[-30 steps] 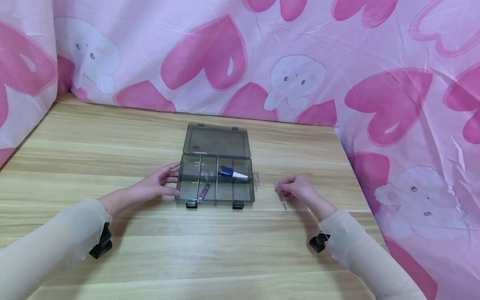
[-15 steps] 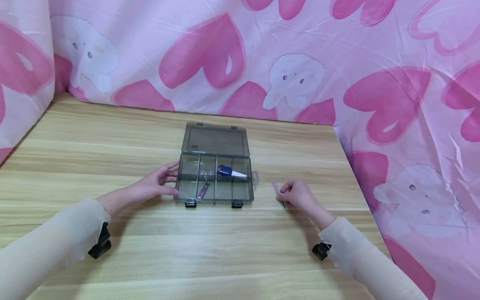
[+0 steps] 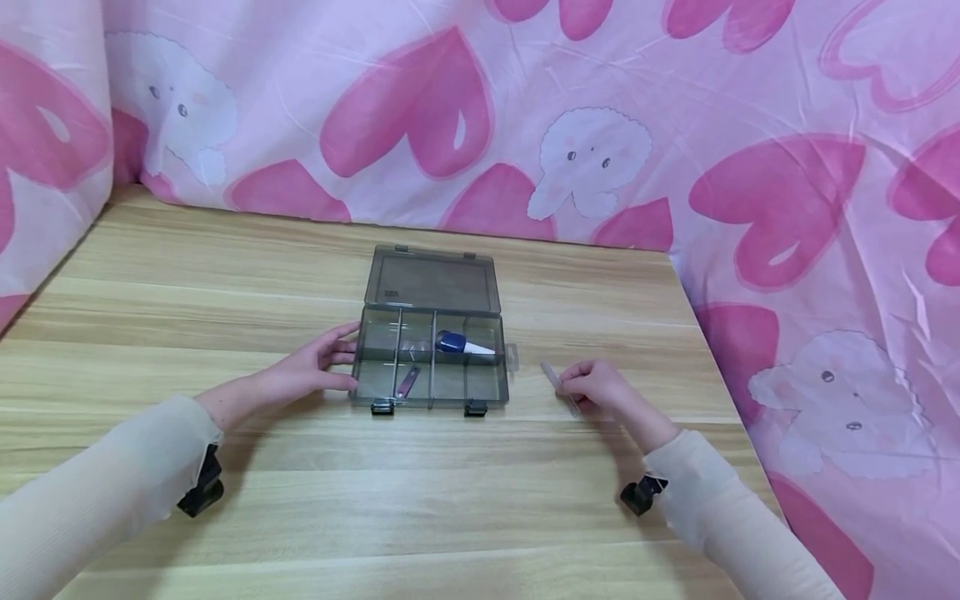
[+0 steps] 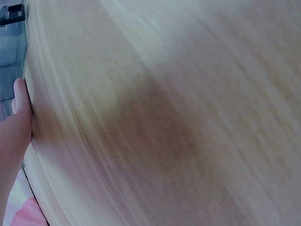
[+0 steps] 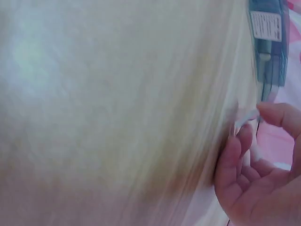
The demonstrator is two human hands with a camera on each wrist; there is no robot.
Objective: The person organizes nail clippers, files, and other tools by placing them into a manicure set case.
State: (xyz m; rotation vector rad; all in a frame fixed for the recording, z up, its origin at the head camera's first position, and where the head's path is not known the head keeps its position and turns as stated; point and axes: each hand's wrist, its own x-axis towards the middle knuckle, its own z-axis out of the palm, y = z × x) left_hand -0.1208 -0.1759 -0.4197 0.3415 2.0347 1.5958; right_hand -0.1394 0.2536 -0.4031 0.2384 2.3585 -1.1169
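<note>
A smoky grey divided plastic box (image 3: pixel 450 392) lies on the table with its lid (image 3: pixel 435 279) folded back. My left hand (image 3: pixel 303 367) rests against the box's left side, thumb near the front corner, fingers along the wall. To the right of the box, my right hand (image 3: pixel 600 385) pinches a thin, pale flat strip (image 3: pixel 551 375) just over the table; the fingers cover its middle. Inside the box are a purple nail clipper (image 3: pixel 408 382) in a front compartment and a dark blue bottle with a white cap (image 3: pixel 453 342) at the back right.
Two black latches, one of them the right latch (image 3: pixel 476 407), stick out at the box's front. A clear hanging tab (image 3: pixel 512 357) juts from its right side. Pink patterned cloth (image 3: pixel 405 108) stands behind the wooden table (image 3: pixel 375 517) and at both sides.
My right hand has shifted its hold along the strip from the far end towards the middle, and the strip's near end has swung slightly right. The left hand and box stay put.
</note>
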